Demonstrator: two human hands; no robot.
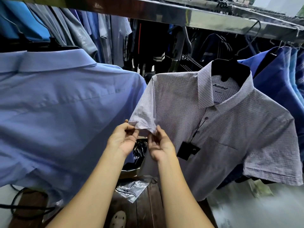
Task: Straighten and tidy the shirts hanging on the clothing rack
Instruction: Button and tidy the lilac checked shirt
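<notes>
Both our arms reach up from 6 o'clock to the middle of the view. The left grip [124,139] pinches the hem of the sleeve [144,111] between thumb and fingertips at its outer corner. The right grip [160,143], just beside it at 3 o'clock, pinches the same hem at its inner end, near the armpit. So both grips grasp the sleeve, and the hem runs between them.

The sleeve belongs to the check shirt [222,132], which hangs at 3 o'clock with its front toward us. It sits on a black hanger [230,69] whose hook reaches up to the rail [164,10] crossing at 12 o'clock. A black tag [188,150] dangles on a cord from the placket, against the chest.

At 9 o'clock a blue shirt [57,112] fills the left side, back toward us, close to the check shirt's sleeve. At 2 o'clock, darker shirts [276,76] hang just behind the check shirt.

Below the grips, toward 6 o'clock, we see the edge of what looks like a brown box [130,174]. Glossy dark packets [139,150] lie in it; we cannot tell what they hold. Nearer to us a clear bag [133,189] lies flat on the plank floor [148,211], and we cannot make out its contents. A black cable [21,203] loops at 8 o'clock.
</notes>
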